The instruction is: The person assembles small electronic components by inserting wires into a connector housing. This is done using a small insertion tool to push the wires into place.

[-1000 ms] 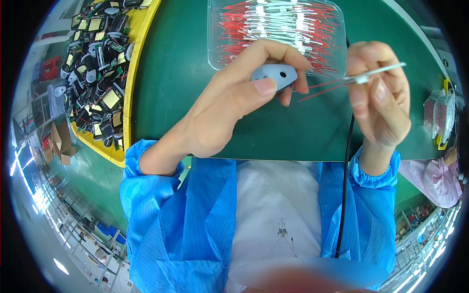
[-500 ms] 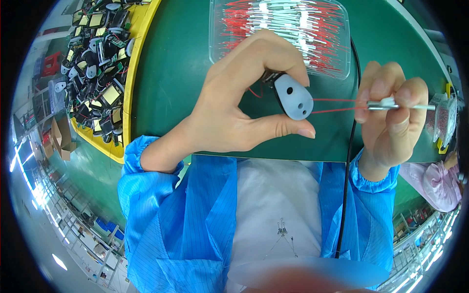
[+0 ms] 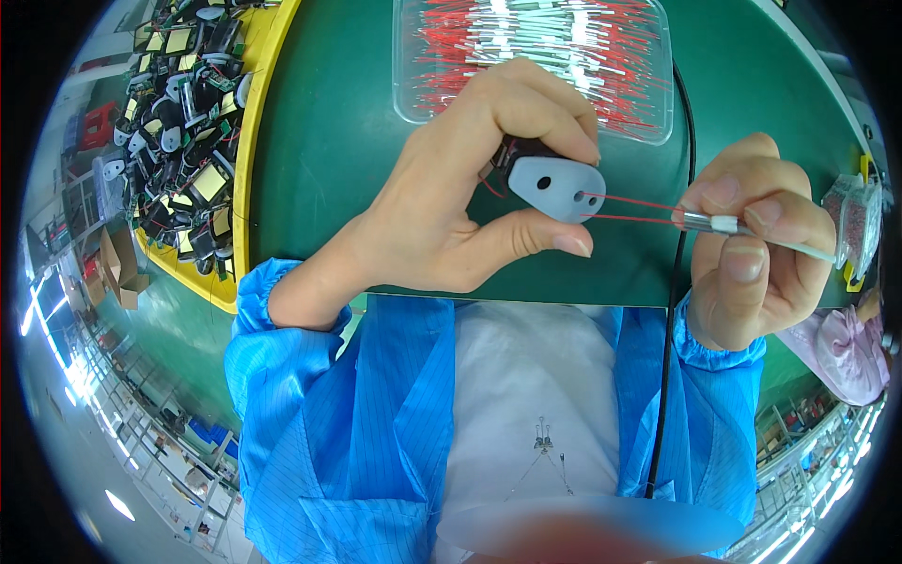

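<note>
My left hand [image 3: 442,193] is closed around a small device [image 3: 559,188], pinching it between thumb and fingers. The device has a rounded light-grey face with a few dark round holes and a black body behind it. In my right hand [image 3: 766,254], a slim wired part [image 3: 697,222] is pinched: a metal cylinder with a white collar and a pale sleeve trailing back. Two thin red wires [image 3: 634,203] stretch from it toward the device. The upper wire meets the face at its small holes; the lower one reaches the face's lower edge. Whether either enters a hole I cannot tell.
Beyond my hands, a clear plastic tray [image 3: 402,94] holds many red-and-white wired parts. A yellow bin [image 3: 246,188] full of black devices stands at the left. A black cable [image 3: 689,122] crosses the green table [image 3: 324,141]. A clear container [image 3: 855,216] sits at the right edge.
The device has turned in my left hand. My right hand has shifted its grip, and the wired part has moved slightly left and now slants, bringing the red wires' ends onto the face.
</note>
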Action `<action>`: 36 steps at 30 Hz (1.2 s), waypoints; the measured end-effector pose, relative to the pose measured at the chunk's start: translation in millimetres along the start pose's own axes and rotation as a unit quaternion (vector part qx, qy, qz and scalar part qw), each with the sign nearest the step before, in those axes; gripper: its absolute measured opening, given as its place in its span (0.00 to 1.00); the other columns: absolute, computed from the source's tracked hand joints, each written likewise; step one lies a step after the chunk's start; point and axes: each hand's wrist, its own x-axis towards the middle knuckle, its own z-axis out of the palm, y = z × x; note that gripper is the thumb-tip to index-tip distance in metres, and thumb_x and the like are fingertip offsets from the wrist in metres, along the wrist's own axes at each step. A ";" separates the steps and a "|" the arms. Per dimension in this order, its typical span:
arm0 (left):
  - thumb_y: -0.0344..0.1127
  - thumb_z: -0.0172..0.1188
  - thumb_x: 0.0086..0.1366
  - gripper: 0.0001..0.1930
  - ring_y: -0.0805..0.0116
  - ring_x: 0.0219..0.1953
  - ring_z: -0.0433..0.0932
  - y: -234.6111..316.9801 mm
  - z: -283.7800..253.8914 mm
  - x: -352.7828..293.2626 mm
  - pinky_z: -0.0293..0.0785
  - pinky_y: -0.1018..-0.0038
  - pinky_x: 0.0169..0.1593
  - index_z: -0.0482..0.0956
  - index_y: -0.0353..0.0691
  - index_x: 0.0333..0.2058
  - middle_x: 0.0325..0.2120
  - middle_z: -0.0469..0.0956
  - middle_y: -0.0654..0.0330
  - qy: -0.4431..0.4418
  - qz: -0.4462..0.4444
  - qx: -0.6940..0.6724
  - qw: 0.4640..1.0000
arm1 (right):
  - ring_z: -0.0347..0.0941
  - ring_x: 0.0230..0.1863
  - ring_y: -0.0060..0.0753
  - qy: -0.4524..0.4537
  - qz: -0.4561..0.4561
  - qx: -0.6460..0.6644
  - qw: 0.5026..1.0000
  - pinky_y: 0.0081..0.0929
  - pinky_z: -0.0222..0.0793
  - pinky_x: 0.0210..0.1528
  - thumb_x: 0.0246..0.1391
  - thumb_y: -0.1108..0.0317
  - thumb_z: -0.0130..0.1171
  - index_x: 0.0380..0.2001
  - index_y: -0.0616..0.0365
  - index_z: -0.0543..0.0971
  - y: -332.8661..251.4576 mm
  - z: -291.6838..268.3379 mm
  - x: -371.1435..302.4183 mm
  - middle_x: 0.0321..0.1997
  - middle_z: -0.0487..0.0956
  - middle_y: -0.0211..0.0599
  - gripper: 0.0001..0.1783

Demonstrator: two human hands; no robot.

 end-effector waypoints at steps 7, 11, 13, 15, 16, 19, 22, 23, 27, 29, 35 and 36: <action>0.46 0.69 0.49 0.28 0.66 0.33 0.72 -0.8 -1.3 1.4 0.68 0.76 0.34 0.65 0.37 0.41 0.34 0.72 0.48 -0.007 0.018 0.022 1.000 | 0.66 0.27 0.32 0.011 0.015 -0.017 1.000 0.21 0.66 0.20 0.56 0.67 0.52 0.40 0.60 0.69 -0.4 -0.5 -0.3 0.34 0.73 0.48 0.11; 0.46 0.69 0.49 0.28 0.66 0.33 0.72 -2.1 -1.8 1.3 0.68 0.76 0.34 0.64 0.37 0.41 0.35 0.71 0.47 -0.010 0.025 0.027 0.999 | 0.66 0.27 0.33 0.007 -0.003 -0.022 1.000 0.21 0.66 0.20 0.56 0.67 0.52 0.40 0.60 0.68 -0.2 -0.6 -0.9 0.35 0.73 0.49 0.11; 0.46 0.69 0.49 0.28 0.66 0.33 0.72 -2.1 -1.7 0.4 0.68 0.76 0.34 0.64 0.37 0.41 0.35 0.71 0.47 -0.007 0.022 0.025 0.999 | 0.67 0.26 0.33 -0.002 -0.014 -0.038 0.999 0.21 0.65 0.20 0.56 0.67 0.52 0.40 0.60 0.68 -0.9 -0.6 -0.6 0.35 0.73 0.49 0.11; 0.45 0.69 0.49 0.28 0.66 0.33 0.72 -2.1 -1.6 -0.7 0.68 0.77 0.34 0.64 0.36 0.41 0.35 0.71 0.47 -0.001 0.014 0.024 1.000 | 0.67 0.26 0.34 -0.011 -0.024 -0.054 0.998 0.21 0.65 0.21 0.56 0.67 0.52 0.40 0.60 0.68 -2.0 -1.1 0.6 0.35 0.73 0.50 0.11; 0.45 0.69 0.49 0.28 0.66 0.33 0.72 -2.0 -0.8 1.1 0.68 0.77 0.34 0.64 0.36 0.41 0.35 0.71 0.47 -0.004 0.015 0.021 1.000 | 0.67 0.26 0.34 -0.033 -0.039 -0.083 0.995 0.22 0.65 0.22 0.56 0.68 0.52 0.40 0.61 0.68 -5.2 -3.6 2.2 0.35 0.73 0.50 0.11; 0.45 0.69 0.49 0.29 0.67 0.34 0.72 -3.0 0.1 2.6 0.68 0.77 0.34 0.64 0.36 0.41 0.36 0.71 0.47 -0.001 0.012 0.012 1.000 | 0.68 0.26 0.35 -0.087 -0.057 -0.138 0.985 0.23 0.65 0.23 0.55 0.70 0.53 0.40 0.61 0.68 -16.0 -6.9 8.8 0.35 0.73 0.50 0.10; 0.44 0.69 0.49 0.29 0.67 0.34 0.72 -4.7 -1.2 -2.1 0.69 0.77 0.35 0.64 0.35 0.41 0.36 0.71 0.47 -0.009 0.010 0.023 1.000 | 0.69 0.26 0.36 -0.101 -0.080 -0.156 0.979 0.24 0.66 0.23 0.53 0.73 0.54 0.40 0.61 0.68 -10.3 1.6 4.5 0.35 0.73 0.50 0.11; 0.44 0.69 0.49 0.29 0.66 0.35 0.72 -4.7 -0.2 -2.1 0.69 0.77 0.35 0.64 0.35 0.41 0.36 0.71 0.46 0.002 0.006 0.014 1.000 | 0.69 0.26 0.37 -0.079 -0.096 -0.157 0.980 0.24 0.66 0.23 0.52 0.74 0.55 0.40 0.61 0.68 -9.0 4.2 2.3 0.35 0.73 0.50 0.12; 0.43 0.69 0.49 0.29 0.65 0.36 0.72 -3.0 2.5 -2.4 0.69 0.76 0.37 0.64 0.35 0.42 0.36 0.70 0.46 0.028 -0.014 -0.016 0.999 | 0.70 0.26 0.37 -0.057 -0.092 -0.165 0.980 0.23 0.66 0.22 0.51 0.74 0.56 0.40 0.62 0.68 -12.3 8.6 -0.6 0.35 0.74 0.50 0.13; 0.43 0.69 0.49 0.29 0.65 0.36 0.72 -4.0 2.2 -1.4 0.69 0.76 0.37 0.64 0.35 0.42 0.36 0.70 0.46 0.025 -0.012 -0.018 0.999 | 0.70 0.26 0.38 -0.063 -0.111 -0.171 0.977 0.23 0.66 0.22 0.50 0.74 0.57 0.39 0.62 0.68 -12.2 7.3 -1.4 0.35 0.74 0.49 0.13; 0.42 0.70 0.48 0.29 0.65 0.36 0.72 -5.9 1.3 -1.5 0.70 0.76 0.38 0.64 0.34 0.42 0.37 0.71 0.46 0.019 -0.003 -0.010 1.000 | 0.71 0.26 0.37 -0.069 -0.090 -0.160 0.981 0.23 0.66 0.23 0.50 0.75 0.57 0.38 0.63 0.68 -13.3 5.5 0.7 0.35 0.74 0.50 0.13; 0.42 0.70 0.48 0.29 0.65 0.36 0.72 -6.0 1.2 -1.5 0.70 0.76 0.38 0.64 0.34 0.42 0.37 0.71 0.46 0.019 -0.003 -0.008 1.000 | 0.71 0.26 0.37 -0.069 -0.090 -0.159 0.981 0.23 0.66 0.23 0.50 0.75 0.57 0.38 0.63 0.68 -13.0 5.6 0.9 0.35 0.74 0.50 0.13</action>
